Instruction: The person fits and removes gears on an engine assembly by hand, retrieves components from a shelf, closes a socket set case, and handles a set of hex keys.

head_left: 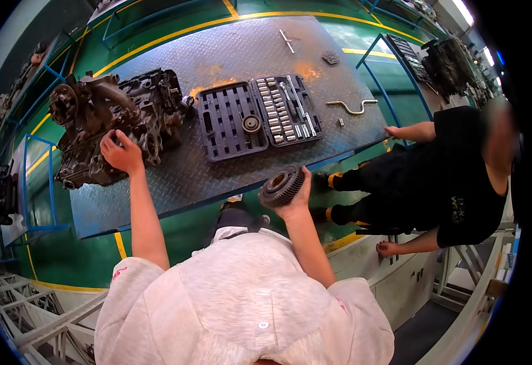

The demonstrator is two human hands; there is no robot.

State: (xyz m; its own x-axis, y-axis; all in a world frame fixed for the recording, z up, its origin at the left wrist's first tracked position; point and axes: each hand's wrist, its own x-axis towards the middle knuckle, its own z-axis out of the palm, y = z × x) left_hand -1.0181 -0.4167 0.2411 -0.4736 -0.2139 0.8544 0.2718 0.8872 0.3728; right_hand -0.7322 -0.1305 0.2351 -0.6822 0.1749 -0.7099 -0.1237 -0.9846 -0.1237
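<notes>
My left hand (120, 151) rests on the near side of a dirty dark engine block (111, 125) that lies at the left end of a steel tread-plate table (229, 55). My right hand (295, 199) holds a round toothed gear (281, 185) up at the table's near edge, fingers wrapped under it. An open black socket set case (257, 117) lies mid-table beyond the gear, with a round part in its left half.
Another person in black (455, 176) leans at the right, one hand on the table's right end, the other on a pale cabinet. A bent crank handle (352, 107), a T-bar tool (287, 40) and a small dark part (331, 58) lie on the plate. Blue railings surround the green floor.
</notes>
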